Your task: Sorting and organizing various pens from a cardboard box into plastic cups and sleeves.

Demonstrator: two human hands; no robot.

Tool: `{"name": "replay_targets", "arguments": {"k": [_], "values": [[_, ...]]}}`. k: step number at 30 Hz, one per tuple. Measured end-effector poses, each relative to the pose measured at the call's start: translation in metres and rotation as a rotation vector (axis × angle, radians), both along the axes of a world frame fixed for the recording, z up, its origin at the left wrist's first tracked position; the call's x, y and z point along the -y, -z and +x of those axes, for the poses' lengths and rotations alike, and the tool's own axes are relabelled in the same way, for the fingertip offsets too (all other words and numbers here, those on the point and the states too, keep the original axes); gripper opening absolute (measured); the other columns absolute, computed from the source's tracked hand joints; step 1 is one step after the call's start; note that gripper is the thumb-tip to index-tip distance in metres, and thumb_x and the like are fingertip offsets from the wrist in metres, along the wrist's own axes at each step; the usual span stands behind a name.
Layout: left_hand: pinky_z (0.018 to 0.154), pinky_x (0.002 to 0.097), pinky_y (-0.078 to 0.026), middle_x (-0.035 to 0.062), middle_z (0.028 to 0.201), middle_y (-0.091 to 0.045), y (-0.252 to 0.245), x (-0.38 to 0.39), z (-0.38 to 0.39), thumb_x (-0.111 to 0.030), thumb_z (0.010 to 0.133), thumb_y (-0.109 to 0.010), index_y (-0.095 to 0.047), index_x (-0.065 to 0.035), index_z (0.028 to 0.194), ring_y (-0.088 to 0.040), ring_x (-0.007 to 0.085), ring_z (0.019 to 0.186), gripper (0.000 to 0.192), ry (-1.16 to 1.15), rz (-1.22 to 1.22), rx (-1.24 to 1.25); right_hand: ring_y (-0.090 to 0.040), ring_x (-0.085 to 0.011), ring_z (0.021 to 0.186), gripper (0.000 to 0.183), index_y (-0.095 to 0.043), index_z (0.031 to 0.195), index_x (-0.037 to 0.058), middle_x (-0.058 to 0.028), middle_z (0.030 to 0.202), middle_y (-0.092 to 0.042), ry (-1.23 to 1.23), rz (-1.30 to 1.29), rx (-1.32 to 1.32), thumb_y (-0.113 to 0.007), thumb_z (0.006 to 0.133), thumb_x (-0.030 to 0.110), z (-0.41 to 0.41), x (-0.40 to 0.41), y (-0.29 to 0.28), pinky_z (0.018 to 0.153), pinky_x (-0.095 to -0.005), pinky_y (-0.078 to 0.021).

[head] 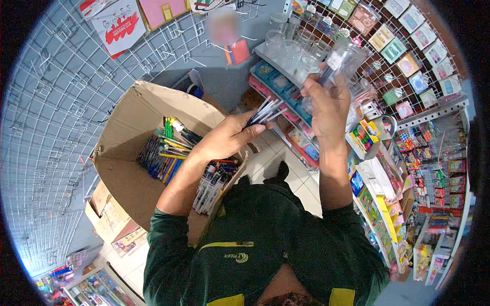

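Observation:
My left hand (233, 134) is closed around a bundle of thin pens (264, 111), over the right edge of an open cardboard box (122, 168). My right hand (329, 99) is raised before the shelf and holds a clear plastic container (344, 57) along with what look like a few dark pens; its fingers partly hide them. A thin dark stick or pen spans the gap between the two hands. Inside the box lie many loose pens (153, 153), yellow and purple pens (170, 170) and packaged pens (208, 191).
Clear plastic jars (291, 48) stand on a shelf at the upper right. Wire grid panels (49, 95) with hooks rise at the left. Packaged goods hang on the grid (394, 49) at the right, above display racks (379, 214). A smaller cardboard carton (111, 214) sits beside the box.

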State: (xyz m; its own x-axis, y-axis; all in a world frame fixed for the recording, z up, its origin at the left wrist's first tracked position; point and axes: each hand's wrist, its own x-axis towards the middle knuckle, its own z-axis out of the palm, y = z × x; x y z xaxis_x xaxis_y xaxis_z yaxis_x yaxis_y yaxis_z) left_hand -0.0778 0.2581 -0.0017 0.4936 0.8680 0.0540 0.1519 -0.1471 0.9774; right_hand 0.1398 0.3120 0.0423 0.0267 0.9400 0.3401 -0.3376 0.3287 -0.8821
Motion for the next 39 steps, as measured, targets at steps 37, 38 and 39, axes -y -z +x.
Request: {"name": "replay_targets", "arguments": {"k": [37,38,39], "values": [[0.048,0.0202,-0.031,-0.0064,0.066,-0.057,0.008,-0.019,0.008,-0.015,0.088,-0.075,-0.069,-0.0044,0.092,-0.042,0.0021,0.053,0.012,-0.789,0.128,0.643,-0.063,-0.0174,0.073,0.04,-0.053,0.118,0.0045,-0.007,0.087,-0.064,0.076,-0.183,-0.35,-0.072,0.083,0.001,-0.024,0.008,0.029,0.071,-0.0321,-0.0511],[0.048,0.0202,-0.031,-0.0059,0.067,-0.059,0.003,-0.02,0.005,-0.015,0.088,-0.075,-0.069,-0.0048,0.092,-0.043,0.0021,0.054,0.012,-0.842,0.131,0.607,-0.063,-0.017,0.076,0.04,-0.053,0.118,0.0039,-0.0072,0.089,-0.064,0.041,-0.182,-0.324,-0.072,0.083,0.002,-0.026,0.009,0.034,0.072,-0.0318,-0.0513],[0.048,0.0202,-0.032,-0.0054,0.068,-0.061,-0.003,-0.024,-0.001,-0.015,0.088,-0.075,-0.07,-0.005,0.093,-0.045,0.002,0.054,0.013,-0.829,0.126,0.623,-0.063,-0.017,0.076,0.04,-0.053,0.118,0.0039,-0.0072,0.089,-0.064,0.044,-0.181,-0.322,-0.072,0.083,0.002,-0.026,0.009,0.041,0.072,-0.0318,-0.0513]]}}
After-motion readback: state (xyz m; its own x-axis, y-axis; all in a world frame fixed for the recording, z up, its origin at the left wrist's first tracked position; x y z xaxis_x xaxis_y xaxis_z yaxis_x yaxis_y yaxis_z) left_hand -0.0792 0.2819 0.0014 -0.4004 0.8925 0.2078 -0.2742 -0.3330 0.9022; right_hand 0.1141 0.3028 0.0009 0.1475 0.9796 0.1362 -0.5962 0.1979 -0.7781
